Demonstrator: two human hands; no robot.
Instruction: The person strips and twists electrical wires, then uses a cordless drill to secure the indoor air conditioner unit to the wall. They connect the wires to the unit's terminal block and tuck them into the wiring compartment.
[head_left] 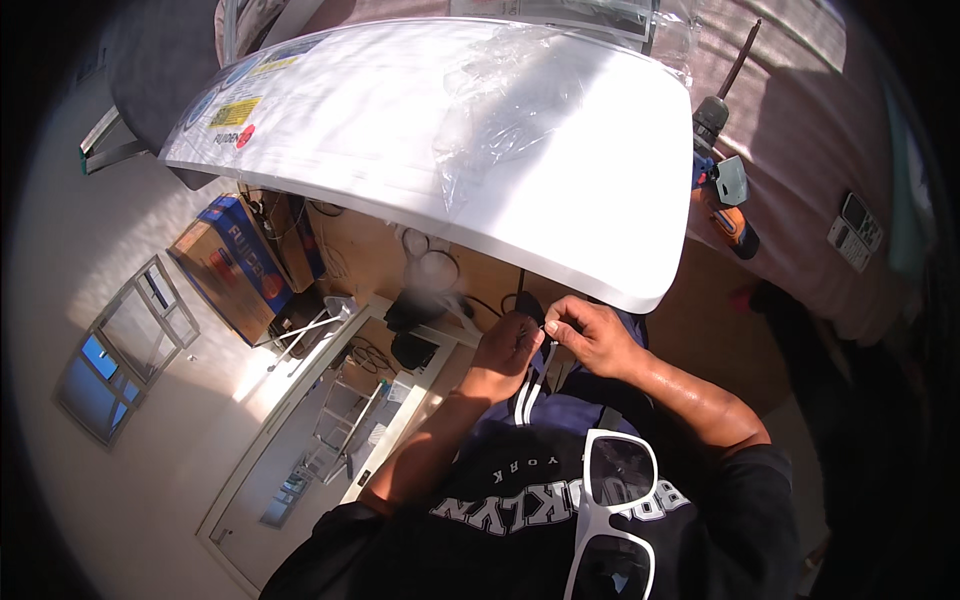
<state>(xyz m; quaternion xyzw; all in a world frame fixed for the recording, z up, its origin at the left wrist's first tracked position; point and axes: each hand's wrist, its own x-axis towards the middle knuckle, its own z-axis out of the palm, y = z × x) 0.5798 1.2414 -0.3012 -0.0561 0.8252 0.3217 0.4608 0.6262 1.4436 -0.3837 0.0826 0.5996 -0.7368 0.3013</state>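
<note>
In front of my lap, both hands meet fingertip to fingertip. My left hand is closed, its thumb and fingers pinched together. Close beside it, my right hand pinches as well. Between the fingertips shows a thin dark wire-like piece, mostly hidden and too small to name surely. Just beyond my hands lies a large white air conditioner indoor unit, its near lower edge a little away from my fingers. Clear plastic film clings to its top. A dark cord shows below the unit's edge.
A power drill with a long bit rests on the pink-covered bed, right of the unit. Farther right lies a white remote control. A cardboard box stands at the left near a doorway. White sunglasses hang at my chest.
</note>
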